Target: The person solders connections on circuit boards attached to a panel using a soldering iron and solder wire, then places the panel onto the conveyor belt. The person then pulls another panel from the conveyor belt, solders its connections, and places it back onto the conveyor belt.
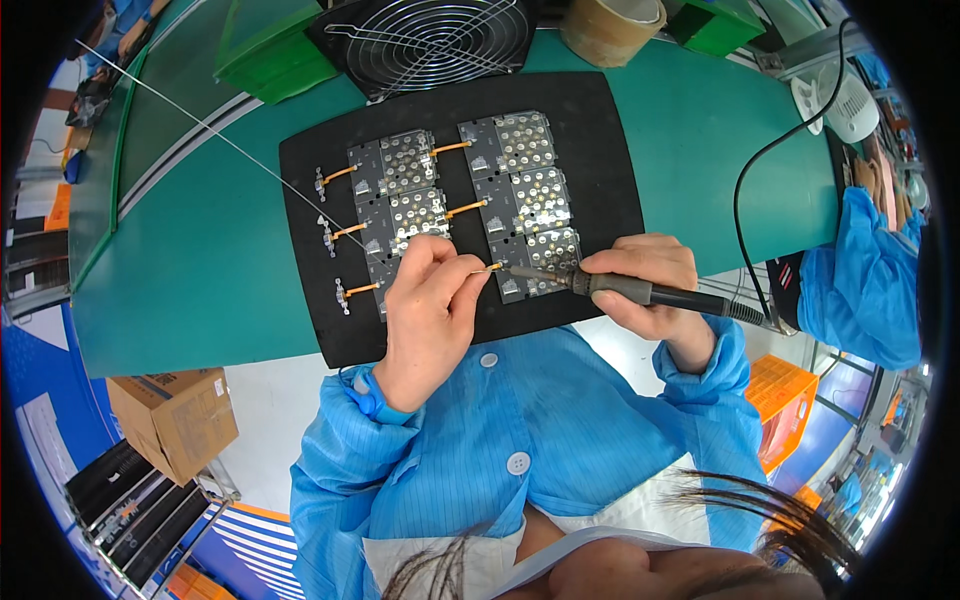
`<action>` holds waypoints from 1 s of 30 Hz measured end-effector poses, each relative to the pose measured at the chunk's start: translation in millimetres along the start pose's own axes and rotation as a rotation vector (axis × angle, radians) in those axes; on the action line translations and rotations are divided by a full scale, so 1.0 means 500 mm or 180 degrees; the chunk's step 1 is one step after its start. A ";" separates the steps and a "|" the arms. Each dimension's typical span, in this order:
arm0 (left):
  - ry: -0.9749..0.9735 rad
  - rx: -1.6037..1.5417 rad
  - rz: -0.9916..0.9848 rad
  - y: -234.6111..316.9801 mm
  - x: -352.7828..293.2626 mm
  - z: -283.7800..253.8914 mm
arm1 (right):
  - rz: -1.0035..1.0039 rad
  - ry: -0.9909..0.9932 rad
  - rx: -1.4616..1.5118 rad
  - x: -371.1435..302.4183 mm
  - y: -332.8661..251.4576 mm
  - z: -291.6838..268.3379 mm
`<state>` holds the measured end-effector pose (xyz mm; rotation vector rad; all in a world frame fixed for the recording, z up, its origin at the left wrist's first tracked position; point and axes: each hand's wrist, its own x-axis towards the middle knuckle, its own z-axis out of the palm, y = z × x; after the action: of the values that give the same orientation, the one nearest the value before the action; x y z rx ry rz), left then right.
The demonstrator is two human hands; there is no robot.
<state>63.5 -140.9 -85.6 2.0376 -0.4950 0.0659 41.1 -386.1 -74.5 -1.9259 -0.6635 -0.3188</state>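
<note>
My right hand (650, 285) is closed around the dark handle of a soldering iron (640, 291), its tip pointing left. That tip meets the end of a short orange flex strip (495, 267) on the lower right circuit board (512, 284). My left hand (430, 305) is pinched just left of the tip, apparently on a thin solder wire (230, 142) that slants in from the upper left; its run through the fingers is hidden. Dark boards with round silvery spots lie in two columns on a black mat (605, 150). Other orange strips (466, 209) join the columns.
A black fan with a wire guard (440, 35) stands behind the mat, between green bins (270, 50) and a tape roll (612, 25). A black cable (740, 190) loops at the right. A co-worker's blue sleeve (865, 280) is at the far right; a cardboard box (175, 420) sits lower left.
</note>
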 end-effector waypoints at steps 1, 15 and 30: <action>-0.0061 0.0041 -0.0052 0.005 0.002 -0.002 | 0.0056 -0.0033 0.0011 -0.001 -0.001 -0.003; 0.0044 -0.0247 0.0041 -0.013 0.004 -0.011 | 0.0325 0.0297 -0.0192 -0.009 -0.015 -0.035; 0.0714 0.0251 -0.0176 -0.026 -0.012 -0.107 | 0.0622 0.1654 -0.0257 -0.017 0.003 -0.077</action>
<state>71.5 -88.0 -70.8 2.0883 -0.2992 0.2810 37.7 -423.7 -63.3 -1.8568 -0.1205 -0.6980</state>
